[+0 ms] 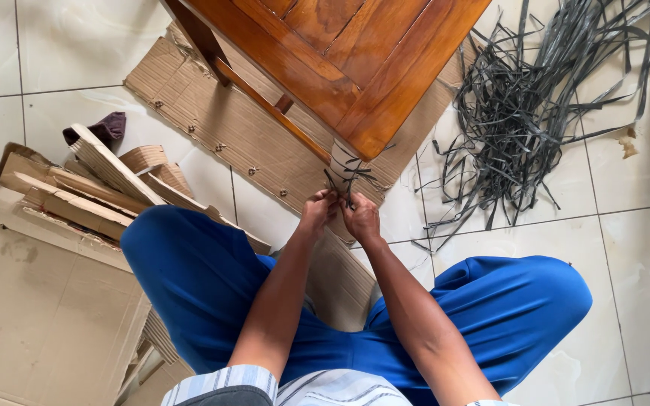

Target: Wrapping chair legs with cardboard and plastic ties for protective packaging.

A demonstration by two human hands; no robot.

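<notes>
a dark strap (346,174) is being tied around the cardboard-wrapped table leg (344,162), just above the fingertips. the left hand (317,212) and right hand (360,218) are closed, pinching its ends (knot hidden). judged next: tension kept while the ends are pulled tight.

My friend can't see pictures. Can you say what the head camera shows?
A seated person's left hand and right hand tie a dark strap around the cardboard-wrapped leg of a wooden table. Cardboard pieces lie left, and a tangle of straps right.
</notes>
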